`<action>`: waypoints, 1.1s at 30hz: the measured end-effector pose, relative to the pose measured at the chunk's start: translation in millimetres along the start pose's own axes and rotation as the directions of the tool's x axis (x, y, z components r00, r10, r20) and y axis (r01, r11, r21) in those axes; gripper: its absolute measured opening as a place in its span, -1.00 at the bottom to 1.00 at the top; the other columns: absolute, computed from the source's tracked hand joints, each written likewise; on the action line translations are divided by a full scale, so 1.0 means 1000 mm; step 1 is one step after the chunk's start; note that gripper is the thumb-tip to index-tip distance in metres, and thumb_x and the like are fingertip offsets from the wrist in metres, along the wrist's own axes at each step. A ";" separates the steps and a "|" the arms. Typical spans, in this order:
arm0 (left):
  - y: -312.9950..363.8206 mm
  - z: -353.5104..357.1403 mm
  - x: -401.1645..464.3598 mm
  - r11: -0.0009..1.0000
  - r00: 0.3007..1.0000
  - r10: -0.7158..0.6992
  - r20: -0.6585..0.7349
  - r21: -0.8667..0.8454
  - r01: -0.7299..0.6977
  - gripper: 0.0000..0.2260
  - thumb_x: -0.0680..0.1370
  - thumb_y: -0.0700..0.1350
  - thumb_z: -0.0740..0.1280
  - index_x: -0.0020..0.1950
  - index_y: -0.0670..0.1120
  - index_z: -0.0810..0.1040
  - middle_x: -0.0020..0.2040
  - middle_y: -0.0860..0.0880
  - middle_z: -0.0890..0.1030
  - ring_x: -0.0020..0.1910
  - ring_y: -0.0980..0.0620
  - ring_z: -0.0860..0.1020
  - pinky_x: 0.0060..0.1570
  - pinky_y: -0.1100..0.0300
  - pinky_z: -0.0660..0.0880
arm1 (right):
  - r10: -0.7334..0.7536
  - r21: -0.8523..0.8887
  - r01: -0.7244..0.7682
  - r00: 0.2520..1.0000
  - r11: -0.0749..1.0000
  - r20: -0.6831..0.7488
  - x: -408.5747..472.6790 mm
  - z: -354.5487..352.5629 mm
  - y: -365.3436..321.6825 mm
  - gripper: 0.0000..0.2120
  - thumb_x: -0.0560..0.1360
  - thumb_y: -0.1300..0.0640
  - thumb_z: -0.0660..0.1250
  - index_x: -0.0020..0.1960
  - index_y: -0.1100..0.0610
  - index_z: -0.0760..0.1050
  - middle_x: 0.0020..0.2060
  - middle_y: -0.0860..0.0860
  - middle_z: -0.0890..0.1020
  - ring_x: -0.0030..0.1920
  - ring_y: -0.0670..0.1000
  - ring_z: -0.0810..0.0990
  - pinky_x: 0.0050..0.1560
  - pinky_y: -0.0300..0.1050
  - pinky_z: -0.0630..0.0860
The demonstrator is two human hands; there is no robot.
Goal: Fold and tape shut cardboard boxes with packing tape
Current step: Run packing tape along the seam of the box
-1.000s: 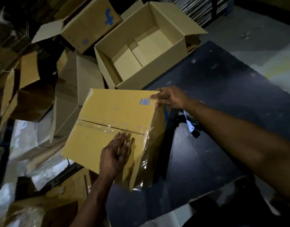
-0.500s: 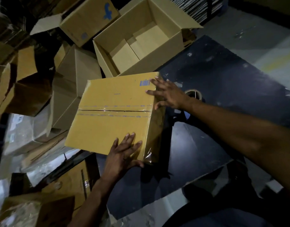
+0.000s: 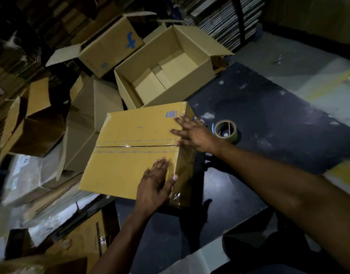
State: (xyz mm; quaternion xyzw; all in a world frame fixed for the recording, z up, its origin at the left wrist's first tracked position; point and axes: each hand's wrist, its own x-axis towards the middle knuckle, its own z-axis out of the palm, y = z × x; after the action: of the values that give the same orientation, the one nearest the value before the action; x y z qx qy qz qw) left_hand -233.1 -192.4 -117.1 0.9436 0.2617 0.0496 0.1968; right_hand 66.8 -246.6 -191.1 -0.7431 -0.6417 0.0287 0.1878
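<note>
From the head view, you've got one taped box (image 3: 130, 147) on the dark table (image 3: 269, 119), both hands flat on it. Your left hand (image 3: 154, 186) presses its near right corner, fingers straight; your right hand (image 3: 194, 133) spreads over the far right edge. One tape roll (image 3: 225, 131) sits just right of that hand. One open box (image 3: 170, 66) lies beyond.

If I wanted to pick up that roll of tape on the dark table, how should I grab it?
The tape roll lies flat on the dark table, its open core facing up. Probably best to come from above: fingers into the core, thumb against the outer wall. Its right side is free, while the taped box and the right hand crowd its left.
</note>
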 end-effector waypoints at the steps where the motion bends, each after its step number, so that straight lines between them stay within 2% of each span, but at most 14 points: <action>1: 0.003 0.005 0.005 1.000 1.000 -0.029 -0.003 -0.002 0.029 -0.45 0.73 0.33 0.21 0.68 0.15 0.41 0.71 0.14 0.31 0.73 0.16 0.16 0.70 -0.14 0.18 | -0.014 -0.011 0.014 1.000 1.000 -0.005 -0.002 0.001 0.002 -0.35 0.68 -0.26 0.27 0.70 -0.24 0.12 0.74 -0.02 -0.10 0.72 0.09 -0.22 0.53 0.52 0.17; 4: 0.000 0.020 0.009 0.999 1.000 -0.012 -0.006 0.046 0.012 -0.50 0.79 0.24 0.11 0.69 0.11 0.40 0.72 0.10 0.27 0.75 0.09 0.13 0.70 -0.24 0.14 | -0.033 -0.034 0.032 0.999 0.999 -0.040 -0.014 0.002 0.005 -0.40 0.71 -0.33 0.09 0.71 -0.24 0.10 0.74 -0.03 -0.08 0.72 0.09 -0.20 0.54 0.50 0.17; 7: -0.007 0.024 0.005 1.000 1.000 0.007 -0.012 0.028 -0.007 -0.52 0.80 0.20 0.10 0.71 0.11 0.36 0.74 0.12 0.23 0.76 0.10 0.08 0.72 -0.21 0.08 | -0.030 -0.031 0.029 0.998 0.999 -0.049 -0.019 0.002 0.004 -0.37 0.68 -0.38 -0.06 0.71 -0.24 0.06 0.74 -0.04 -0.07 0.73 0.09 -0.19 0.53 0.49 0.21; 10: -0.010 0.019 0.002 1.000 1.000 0.021 -0.008 0.003 -0.021 -0.55 0.82 0.14 0.12 0.71 0.11 0.36 0.73 0.15 0.24 0.75 0.15 0.10 0.72 -0.19 0.10 | -0.055 -0.022 0.055 0.998 0.998 -0.001 -0.019 -0.003 0.006 -0.25 0.63 -0.47 -0.03 0.73 -0.20 -0.03 0.74 -0.02 -0.14 0.72 0.10 -0.24 0.51 0.55 0.20; 13: -0.020 0.010 -0.016 0.996 0.997 0.044 -0.066 -0.071 -0.048 -0.63 0.80 0.01 0.24 0.62 0.10 0.51 0.66 0.14 0.41 0.69 0.16 0.28 0.67 -0.18 0.26 | -0.072 -0.073 0.075 0.997 0.995 0.039 -0.021 -0.012 0.004 -0.06 0.52 -0.59 0.05 0.74 -0.19 -0.15 0.72 0.04 -0.25 0.71 0.14 -0.30 0.54 0.60 0.04; 15: -0.027 0.004 -0.035 0.991 0.993 0.045 -0.107 -0.118 -0.058 -0.66 0.77 -0.05 0.32 0.55 0.11 0.59 0.59 0.14 0.50 0.64 0.12 0.38 0.63 -0.19 0.34 | -0.099 -0.075 0.100 0.995 0.992 0.027 -0.023 -0.016 -0.014 -0.09 0.53 -0.62 -0.04 0.73 -0.20 -0.12 0.72 0.07 -0.26 0.71 0.15 -0.28 0.54 0.61 -0.01; 18: -0.032 -0.001 -0.060 0.982 0.994 0.030 -0.101 -0.182 -0.048 -0.66 0.76 -0.07 0.35 0.55 0.09 0.60 0.57 0.16 0.53 0.63 0.07 0.42 0.62 -0.16 0.36 | -0.233 -0.113 0.233 0.972 0.966 0.012 -0.030 0.001 -0.051 -0.15 0.54 -0.61 -0.10 0.71 -0.22 0.04 0.73 0.06 -0.14 0.72 0.14 -0.21 0.59 0.53 -0.13; 21: -0.042 -0.003 -0.073 0.987 0.990 0.141 -0.004 -0.082 -0.141 -0.61 0.74 0.03 0.37 0.58 0.05 0.57 0.61 0.17 0.47 0.64 0.07 0.40 0.60 -0.12 0.39 | -0.240 -0.077 0.237 0.970 0.969 -0.038 -0.040 0.022 -0.060 -0.24 0.58 -0.54 -0.02 0.67 -0.22 0.21 0.73 0.03 0.04 0.73 0.12 -0.17 0.56 0.57 -0.03; 24: -0.059 -0.008 -0.075 0.942 0.945 0.317 0.077 0.088 -0.323 -0.56 0.71 0.14 0.40 0.56 0.00 0.60 0.64 0.09 0.46 0.64 0.03 0.40 0.49 -0.14 0.52 | -0.266 -0.031 0.265 0.962 0.964 -0.066 -0.041 0.020 -0.052 -0.27 0.59 -0.49 0.09 0.67 -0.20 0.24 0.73 0.04 0.07 0.73 0.13 -0.15 0.55 0.57 0.00; 26: -0.062 -0.009 -0.071 0.910 0.925 0.378 0.050 0.167 -0.381 -0.59 0.71 0.11 0.41 0.51 -0.01 0.64 0.60 0.07 0.51 0.61 0.03 0.45 0.40 -0.08 0.60 | -0.289 0.004 0.290 0.956 0.957 -0.049 -0.040 0.015 -0.049 -0.26 0.59 -0.49 0.12 0.68 -0.21 0.22 0.73 0.03 0.04 0.73 0.13 -0.17 0.55 0.58 -0.01; 28: -0.060 -0.006 -0.067 0.886 0.907 0.420 -0.020 0.226 -0.405 -0.64 0.70 0.07 0.42 0.46 0.00 0.68 0.55 0.06 0.57 0.56 0.06 0.50 0.32 -0.01 0.64 | -0.247 0.041 0.247 0.969 0.968 -0.009 -0.040 0.009 -0.054 -0.18 0.54 -0.57 0.13 0.69 -0.24 0.17 0.74 0.02 -0.05 0.72 0.12 -0.25 0.57 0.57 -0.11; 30: -0.059 0.000 -0.064 0.877 0.897 0.439 -0.059 0.246 -0.413 -0.65 0.71 0.07 0.41 0.46 0.00 0.68 0.53 0.05 0.58 0.54 0.07 0.52 0.33 0.01 0.64 | -0.197 0.021 0.197 0.980 0.980 -0.006 -0.043 0.008 -0.063 -0.08 0.46 -0.67 0.11 0.69 -0.25 0.15 0.74 0.05 -0.14 0.70 0.15 -0.32 0.57 0.56 -0.21; 33: -0.060 0.005 -0.065 0.883 0.893 0.439 -0.096 0.233 -0.409 -0.63 0.68 0.09 0.46 0.44 -0.01 0.70 0.51 0.03 0.60 0.50 0.06 0.56 0.35 -0.02 0.63 | -0.233 -0.059 0.228 0.968 0.972 -0.092 -0.056 0.021 -0.079 -0.07 0.45 -0.66 0.09 0.68 -0.18 0.24 0.74 0.11 -0.03 0.72 0.20 -0.20 0.56 0.59 -0.08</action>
State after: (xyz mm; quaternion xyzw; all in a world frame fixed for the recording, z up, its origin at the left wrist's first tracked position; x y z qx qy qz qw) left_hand -316.2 -180.0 -145.4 0.9869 0.0660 0.1329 0.0626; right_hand -23.1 -287.2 -197.3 -0.6682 -0.7142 -0.0451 0.2034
